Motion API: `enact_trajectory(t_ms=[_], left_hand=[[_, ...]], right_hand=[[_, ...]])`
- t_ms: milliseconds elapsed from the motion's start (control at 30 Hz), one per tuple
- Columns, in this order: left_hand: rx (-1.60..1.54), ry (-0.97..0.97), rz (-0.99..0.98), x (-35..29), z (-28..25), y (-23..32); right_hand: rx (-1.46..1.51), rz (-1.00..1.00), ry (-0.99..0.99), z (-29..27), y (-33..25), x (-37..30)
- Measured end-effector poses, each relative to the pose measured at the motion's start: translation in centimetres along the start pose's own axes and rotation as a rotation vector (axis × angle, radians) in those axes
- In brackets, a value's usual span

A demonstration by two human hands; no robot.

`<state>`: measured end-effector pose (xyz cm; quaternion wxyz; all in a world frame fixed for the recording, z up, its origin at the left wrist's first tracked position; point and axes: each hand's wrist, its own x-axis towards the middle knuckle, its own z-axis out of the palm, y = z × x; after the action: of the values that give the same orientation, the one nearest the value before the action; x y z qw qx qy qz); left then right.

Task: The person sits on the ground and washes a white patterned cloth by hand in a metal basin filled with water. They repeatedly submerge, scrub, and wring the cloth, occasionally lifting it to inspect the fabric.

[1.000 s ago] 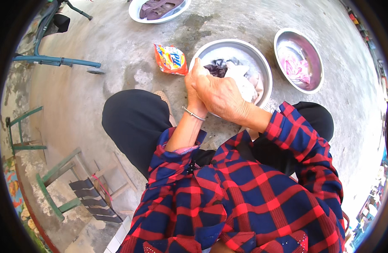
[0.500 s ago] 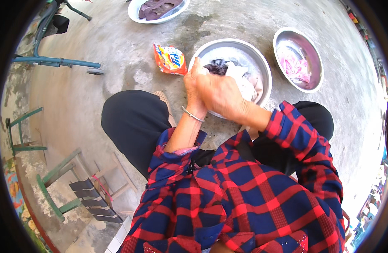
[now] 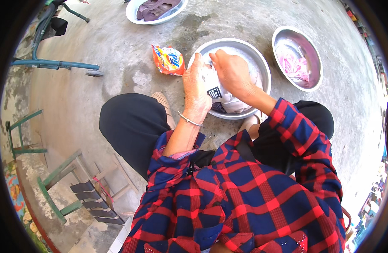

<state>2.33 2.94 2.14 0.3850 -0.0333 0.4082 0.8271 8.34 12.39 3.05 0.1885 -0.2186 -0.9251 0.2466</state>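
A round metal basin (image 3: pixel 267 86) stands on the ground in front of me, with wet clothes and whitish water in it. Over its left side my left hand (image 3: pixel 196 86) grips a white garment (image 3: pixel 208 80) that bears a black square patch. My right hand (image 3: pixel 234 74) is closed on the same cloth, a little to the right, its knuckles up. Pale fabric hangs below both hands into the basin, beside a dark piece of cloth (image 3: pixel 218 108). The fingertips of both hands are partly hidden.
An orange detergent bag (image 3: pixel 167 60) lies left of the basin. To the right stands a metal bowl (image 3: pixel 318 80) with pink cloth; a white tub (image 3: pixel 132 16) with purplish-brown items is at the far side. A blue metal frame (image 3: pixel 59 63) and green-legged stools (image 3: pixel 59 168) are at left.
My hands were pressed together and have moved apart, the right one shifting right and slightly away. The white garment with its black patch now shows stretched between them.
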Motion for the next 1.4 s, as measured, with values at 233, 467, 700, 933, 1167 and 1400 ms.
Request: enact_trajectory(t_ms=[233, 467, 700, 933, 1167, 1400], left_hand=[[-0.054, 0.041, 0.114, -0.2, 1.3, 2.9], [0.005, 0.056, 0.135, 0.1, 0.9, 2.9], [0.094, 0.035, 0.209, 0.1, 1.1, 3.4], [0.085, 0.04, 0.238, 0.6, 0.5, 3.2], [0.109, -0.077, -0.016, 1.5, -1.8, 0.6], [-0.04, -0.067, -0.029, 0.0, -0.9, -1.7]], right_hand=[[1.462, 0.481, -0.23, -2.9, 0.9, -0.5], [1.252, 0.274, -0.372, -3.7, 1.1, -0.3], [1.177, 0.334, -0.438, -4.6, 1.4, -0.1], [1.112, 0.261, -0.398, -4.4, 1.2, -0.2], [0.17, -0.281, -0.105, -1.9, -3.7, -2.5], [-0.011, -0.261, -0.022, 0.0, -3.0, -2.8]])
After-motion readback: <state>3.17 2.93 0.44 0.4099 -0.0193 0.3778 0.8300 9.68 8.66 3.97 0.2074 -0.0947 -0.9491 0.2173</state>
